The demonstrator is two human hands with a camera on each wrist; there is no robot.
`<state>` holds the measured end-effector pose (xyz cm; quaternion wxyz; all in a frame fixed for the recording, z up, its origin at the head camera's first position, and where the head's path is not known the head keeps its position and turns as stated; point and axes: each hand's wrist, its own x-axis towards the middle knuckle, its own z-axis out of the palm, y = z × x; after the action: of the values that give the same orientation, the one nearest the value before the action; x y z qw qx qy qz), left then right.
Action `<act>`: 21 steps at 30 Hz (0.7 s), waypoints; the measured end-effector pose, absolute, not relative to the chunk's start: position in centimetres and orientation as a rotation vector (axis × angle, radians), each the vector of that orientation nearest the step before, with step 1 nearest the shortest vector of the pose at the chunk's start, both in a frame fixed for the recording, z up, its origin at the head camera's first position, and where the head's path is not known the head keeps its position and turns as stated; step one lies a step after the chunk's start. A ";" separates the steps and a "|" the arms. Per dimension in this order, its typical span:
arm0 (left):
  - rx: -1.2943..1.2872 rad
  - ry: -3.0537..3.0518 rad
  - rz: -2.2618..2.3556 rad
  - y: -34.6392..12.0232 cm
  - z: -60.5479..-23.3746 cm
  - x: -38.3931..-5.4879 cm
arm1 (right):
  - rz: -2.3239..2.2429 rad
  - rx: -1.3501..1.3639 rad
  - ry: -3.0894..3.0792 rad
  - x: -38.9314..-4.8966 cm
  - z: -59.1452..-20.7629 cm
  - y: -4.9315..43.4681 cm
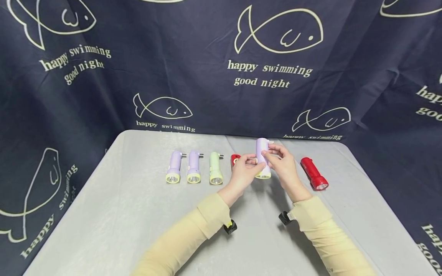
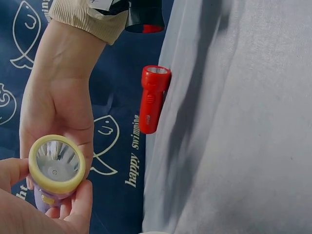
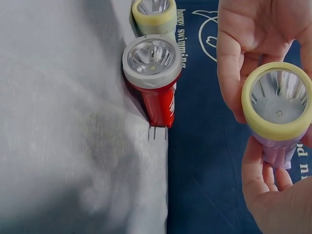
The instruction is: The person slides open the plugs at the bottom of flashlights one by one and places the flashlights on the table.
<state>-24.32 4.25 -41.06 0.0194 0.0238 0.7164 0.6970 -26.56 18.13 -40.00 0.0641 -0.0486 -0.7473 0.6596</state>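
A lilac flashlight (image 1: 261, 151) with a pale yellow head is held above the table, lens toward me. My left hand (image 1: 243, 173) grips its left side near the head. My right hand (image 1: 284, 165) pinches its right side higher up, next to the plug prongs at its tail. In the left wrist view the yellow-rimmed lens of the lilac flashlight (image 2: 57, 163) sits between both hands, with a yellow switch below it. Behind my left hand lies a red flashlight with a pale rim (image 3: 158, 100), mostly hidden in the head view; its prongs show in the right wrist view.
Two lilac flashlights (image 1: 175, 165) and a green flashlight (image 1: 215, 166) lie in a row on the left, prongs folded out. An all-red flashlight (image 1: 313, 173) lies slanted on the right. The grey-covered table (image 1: 145, 222) ends at a dark blue fish-print curtain (image 1: 207, 50).
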 end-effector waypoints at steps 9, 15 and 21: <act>0.056 2.214 2.146 4.7 -41.6 -24.4 | 2.040 -0.210 -2.272 -27.5 -40.8 19.0; 0.053 2.250 2.134 4.9 -41.9 -24.3 | 2.093 -0.198 -2.277 -28.0 -41.3 19.3; 0.062 2.328 2.093 5.3 -42.4 -24.2 | 2.093 -0.202 -2.322 -28.2 -41.7 19.5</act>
<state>-24.16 5.26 -42.42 0.0055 0.0198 0.7435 0.6684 -28.22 19.52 -41.68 0.0044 -0.0646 -0.7413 0.6680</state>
